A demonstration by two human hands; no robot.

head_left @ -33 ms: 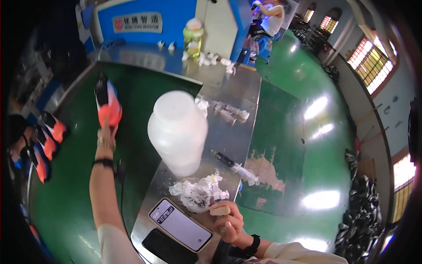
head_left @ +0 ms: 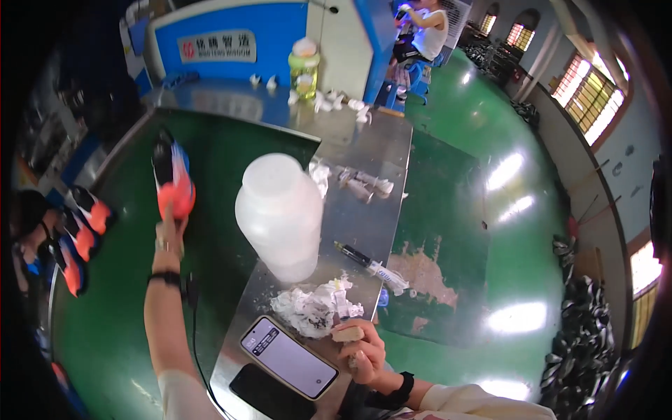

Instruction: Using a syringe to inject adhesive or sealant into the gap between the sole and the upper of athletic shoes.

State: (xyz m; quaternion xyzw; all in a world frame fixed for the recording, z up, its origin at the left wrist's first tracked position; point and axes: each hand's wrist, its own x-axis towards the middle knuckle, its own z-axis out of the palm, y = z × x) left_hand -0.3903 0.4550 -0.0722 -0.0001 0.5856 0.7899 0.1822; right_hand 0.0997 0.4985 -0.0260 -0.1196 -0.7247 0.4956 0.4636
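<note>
Stretched out to the left, my left hand grips the toe of a shoe, which has an orange-pink toe, a white and blue side and a black upper part. The shoe lies over the green belt surface. My right hand is closed near the lower middle, with a small beige block at its fingertips. Beside that hand lies a heap of crumpled white paper with dark crumbs. A phone with a lit screen rests just left of my right hand.
A large white plastic jug stands on the metal ledge. A black-and-clear pen-like tool lies right of it. At the left are several similar shoes. Farther back stand a yellow-green bottle and a seated person.
The view has shifted very slightly. Both hands keep their holds, and nothing has visibly been taken or let go.
</note>
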